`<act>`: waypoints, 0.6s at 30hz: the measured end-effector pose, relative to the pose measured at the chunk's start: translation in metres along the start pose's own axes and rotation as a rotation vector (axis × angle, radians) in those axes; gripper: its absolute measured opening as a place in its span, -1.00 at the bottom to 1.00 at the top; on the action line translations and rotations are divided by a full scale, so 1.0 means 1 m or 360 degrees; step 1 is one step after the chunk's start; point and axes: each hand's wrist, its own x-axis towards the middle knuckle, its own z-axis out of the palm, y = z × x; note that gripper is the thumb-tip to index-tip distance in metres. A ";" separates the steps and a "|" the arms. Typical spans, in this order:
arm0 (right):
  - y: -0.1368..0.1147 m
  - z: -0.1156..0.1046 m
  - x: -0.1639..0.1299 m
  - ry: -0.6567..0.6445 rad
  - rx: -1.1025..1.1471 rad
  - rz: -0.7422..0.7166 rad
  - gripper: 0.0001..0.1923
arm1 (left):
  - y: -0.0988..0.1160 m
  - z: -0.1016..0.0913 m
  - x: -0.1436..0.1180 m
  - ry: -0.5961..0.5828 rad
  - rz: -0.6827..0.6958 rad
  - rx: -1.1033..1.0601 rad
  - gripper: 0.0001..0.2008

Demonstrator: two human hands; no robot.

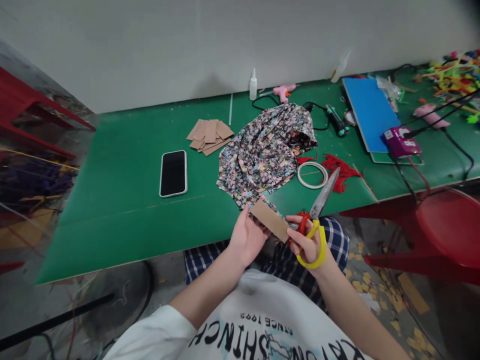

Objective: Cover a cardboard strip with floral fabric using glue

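My left hand point(245, 236) grips a brown cardboard piece point(270, 220) by its left end, just in front of the green table's point(123, 200) near edge. My right hand point(305, 242) holds scissors point(318, 210) with red and yellow handles; its thumb also touches the cardboard's right end. The blades are shut and point up and to the right, away from the cardboard. A floral patterned cloth point(264, 150) lies crumpled on the table just beyond my hands.
On the table: a black phone point(173, 173), a stack of cardboard pieces point(210, 136), a tape ring point(312, 174), red tassels point(339, 170), a glue bottle point(253, 86), a pink glue gun point(283, 92), a blue board point(369, 112), a purple device point(399, 141). A red stool point(446, 227) stands at right.
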 end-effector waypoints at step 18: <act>-0.024 -0.025 0.018 0.0067 -0.0316 0.0058 -0.60 | 0.039 -0.006 0.023 0.0409 0.0299 -0.0176 -0.82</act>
